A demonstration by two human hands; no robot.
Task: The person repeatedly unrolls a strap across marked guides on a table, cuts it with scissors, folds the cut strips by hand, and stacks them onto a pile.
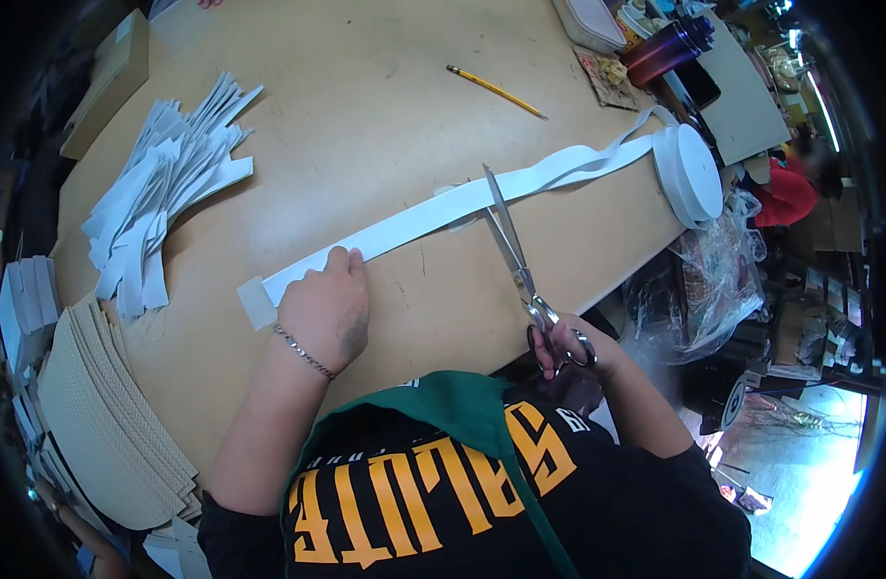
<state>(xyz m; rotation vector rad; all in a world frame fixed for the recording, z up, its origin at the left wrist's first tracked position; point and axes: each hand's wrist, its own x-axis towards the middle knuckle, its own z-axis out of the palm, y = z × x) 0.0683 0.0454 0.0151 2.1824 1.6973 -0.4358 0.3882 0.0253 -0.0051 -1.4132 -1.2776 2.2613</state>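
A wide white elastic band lies diagonally across the table, running back to a white roll at the right edge. My left hand pins its near end down, fingers bent and pressed together on the band; the thumb is hidden. My right hand grips the handles of a pair of metal scissors. Their blades are parted, one lying over the band and the other reaching its lower edge. By the band's left end, a small pale patch sits on the tabletop.
A pile of cut white strips lies at the left. Stacked textured sheets stand near the table's left edge. Farther back are a pencil, a dark tumbler and a phone. A clear plastic bag hangs beside the right edge.
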